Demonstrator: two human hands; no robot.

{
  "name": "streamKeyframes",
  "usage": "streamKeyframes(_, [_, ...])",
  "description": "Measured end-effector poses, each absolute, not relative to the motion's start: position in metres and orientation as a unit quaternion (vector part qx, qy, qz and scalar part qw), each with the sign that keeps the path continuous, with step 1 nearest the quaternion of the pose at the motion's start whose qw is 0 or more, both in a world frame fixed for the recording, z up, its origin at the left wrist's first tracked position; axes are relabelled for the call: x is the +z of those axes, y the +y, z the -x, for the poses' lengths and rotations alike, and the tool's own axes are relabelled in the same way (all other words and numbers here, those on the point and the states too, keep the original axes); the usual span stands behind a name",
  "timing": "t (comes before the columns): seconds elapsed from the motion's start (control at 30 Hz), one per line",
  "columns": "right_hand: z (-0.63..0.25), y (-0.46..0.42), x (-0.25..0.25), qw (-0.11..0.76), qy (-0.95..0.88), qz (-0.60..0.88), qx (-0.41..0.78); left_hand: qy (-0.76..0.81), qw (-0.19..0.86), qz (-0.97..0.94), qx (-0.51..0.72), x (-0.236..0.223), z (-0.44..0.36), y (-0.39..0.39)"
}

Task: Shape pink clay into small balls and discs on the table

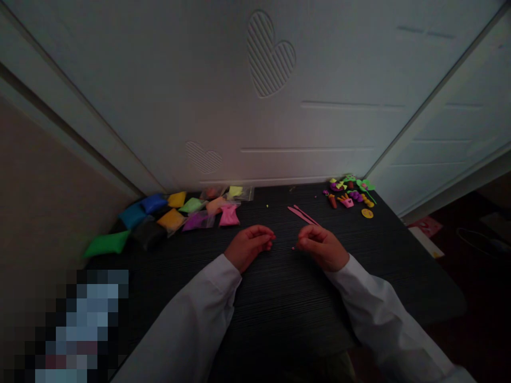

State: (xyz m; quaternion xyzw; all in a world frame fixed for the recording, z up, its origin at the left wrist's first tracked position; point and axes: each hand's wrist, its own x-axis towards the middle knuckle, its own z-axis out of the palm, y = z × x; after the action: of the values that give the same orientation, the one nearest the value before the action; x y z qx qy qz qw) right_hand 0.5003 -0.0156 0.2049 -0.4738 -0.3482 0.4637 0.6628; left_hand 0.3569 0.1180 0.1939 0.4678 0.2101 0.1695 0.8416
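Observation:
My left hand point(249, 247) is held over the dark table point(271, 303) with thumb and fingers pinched together. What lies between its fingertips, if anything, is too small to make out. Facing it across a small gap, my right hand point(324, 247) is also closed in a pinch, its contents hidden by the fingers. A tiny pink bit point(293, 248) shows beside the right fingertips. Just beyond the right hand lie two thin pink modelling tools point(301, 214). A tiny yellow-green speck point(267, 206) sits on the table farther back.
Bags of coloured clay line the back left, among them a green bag point(107, 243), a blue bag point(154, 203) and a pink bag point(229, 215). Small clay figures point(346, 201) and a yellow disc point(367, 213) sit back right. A white panel point(223, 96) rises behind the table.

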Motion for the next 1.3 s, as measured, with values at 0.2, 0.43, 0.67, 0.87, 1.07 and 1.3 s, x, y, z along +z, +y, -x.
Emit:
streamKeyframes(0.2, [-0.5,-0.012,0.205,0.673,-0.364,0.473,0.437,0.209,0.843,-0.466,0.167,0.194,-0.357,0.118])
streamKeyframes(0.43, [-0.509,-0.025,0.212,0.568,-0.435,0.616,0.329,0.215,0.842,-0.466,0.166,0.195,-0.357,0.117])
streamKeyframes(0.67, [-0.514,-0.054,0.195,0.196,-0.683,0.703,0.018,0.216,0.842,-0.468,0.161,0.197,-0.358,0.117])
streamKeyframes(0.87, [-0.514,-0.052,0.192,0.155,-0.701,0.695,-0.022,0.225,0.847,-0.456,0.156,0.2,-0.358,0.118])
streamKeyframes(1.07, [-0.519,-0.058,0.194,0.167,-0.709,0.685,0.012,0.228,0.845,-0.458,0.159,0.201,-0.358,0.118])
streamKeyframes(1.3, [-0.521,-0.071,0.195,0.161,-0.737,0.657,0.006,0.231,0.843,-0.459,0.162,0.202,-0.359,0.118])
